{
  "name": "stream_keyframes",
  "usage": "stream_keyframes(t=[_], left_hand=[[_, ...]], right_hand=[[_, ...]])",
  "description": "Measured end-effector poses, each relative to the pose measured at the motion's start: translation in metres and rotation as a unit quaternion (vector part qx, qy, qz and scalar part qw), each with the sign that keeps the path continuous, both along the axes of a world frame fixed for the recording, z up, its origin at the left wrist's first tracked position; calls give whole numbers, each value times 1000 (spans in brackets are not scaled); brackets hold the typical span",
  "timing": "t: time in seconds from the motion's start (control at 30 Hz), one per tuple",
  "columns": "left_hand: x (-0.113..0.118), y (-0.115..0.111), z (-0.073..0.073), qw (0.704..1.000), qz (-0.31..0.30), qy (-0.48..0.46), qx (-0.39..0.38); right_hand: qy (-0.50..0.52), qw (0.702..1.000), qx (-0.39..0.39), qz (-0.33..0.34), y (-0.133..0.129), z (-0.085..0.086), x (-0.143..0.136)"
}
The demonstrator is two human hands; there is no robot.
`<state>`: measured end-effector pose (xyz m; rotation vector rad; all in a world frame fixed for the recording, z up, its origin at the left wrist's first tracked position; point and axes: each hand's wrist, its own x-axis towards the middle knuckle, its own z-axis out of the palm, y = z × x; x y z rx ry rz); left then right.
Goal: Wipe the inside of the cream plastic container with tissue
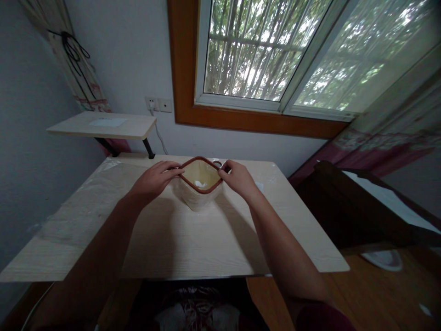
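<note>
The pale wood-grain table (213, 243) is the largest thing, spreading beneath the grip and out to both sides of it, with its near edge on the wearer's side. Beyond and above the grip is the window (255, 50) in its orange-brown frame. Well to the right of the grip, past the table's edge, is dark furniture (358, 207) with a pale strip along it. To the left and farther off, a raised shelf (131, 126) stands on black supports at the table's back corner, with a white sheet (108, 122) on top.

Clear film (82, 207) lies on the table left of the grip. Directly between the hands is a soft-looking, see-through container (200, 191) with a reddish-brown rim. Its mouth points upward and partly back to the wearer, spread into a diamond; the mouth's long axis runs left to right, from one hand to the other. The body tapers below the rim to a blunt lower end; whether this touches the table cannot be told.

The left hand (155, 179) has the left corner of the rim between thumb and fingers, closed down to the rim's thickness. The right hand (240, 179) pinches the right corner, its fingers curled. Inside the container, between the two grips, is a small white piece (200, 184). Just behind the rim, near the right fingertips, a small round object (217, 163) shows, partly hidden.
</note>
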<state>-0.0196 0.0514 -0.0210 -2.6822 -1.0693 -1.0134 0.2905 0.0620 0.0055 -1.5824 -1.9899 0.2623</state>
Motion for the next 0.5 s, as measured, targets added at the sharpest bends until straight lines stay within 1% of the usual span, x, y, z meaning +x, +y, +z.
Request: stream_keyframes(t=[0.07,0.17,0.27,0.5], left_hand=[[-3,3,-2,1000,1,-2,-25],[-5,7,-6,998,-13,-19,-63],[-5,11,-8,996,-22,-38,-79],[-3,16,-6,994,-34,-42,-97]], right_hand=[[12,999,22,20,0,-3,-2],[36,996,46,74,0,-8,-4],[42,991,55,115,-1,-10,-5],[-12,989,84,119,-4,-4,-6]])
